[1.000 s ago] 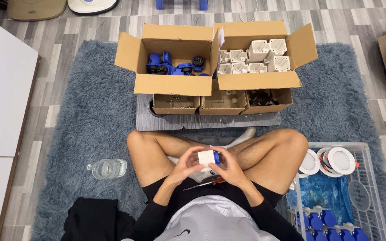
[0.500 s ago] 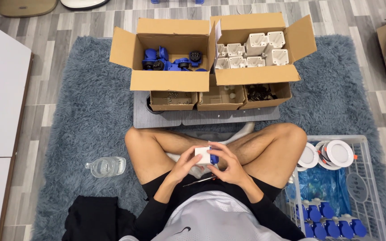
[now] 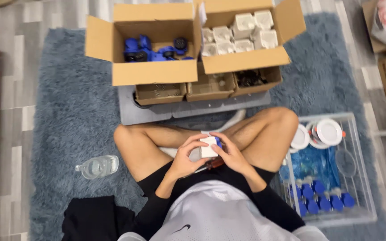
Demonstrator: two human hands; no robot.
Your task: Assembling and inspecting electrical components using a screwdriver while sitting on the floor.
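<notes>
A small white boxy part sat upright between both hands, gripped at its sides. A blue piece showed at its upper right edge.

Even, bright indoor light falls from above, leaving only soft shadows beneath the cardboard boxes and the legs. The whole frame is slightly blurred, with mild stretching towards the edges.

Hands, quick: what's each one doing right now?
Left hand: closed on the small white block.
Right hand: closed on the same block.
</notes>
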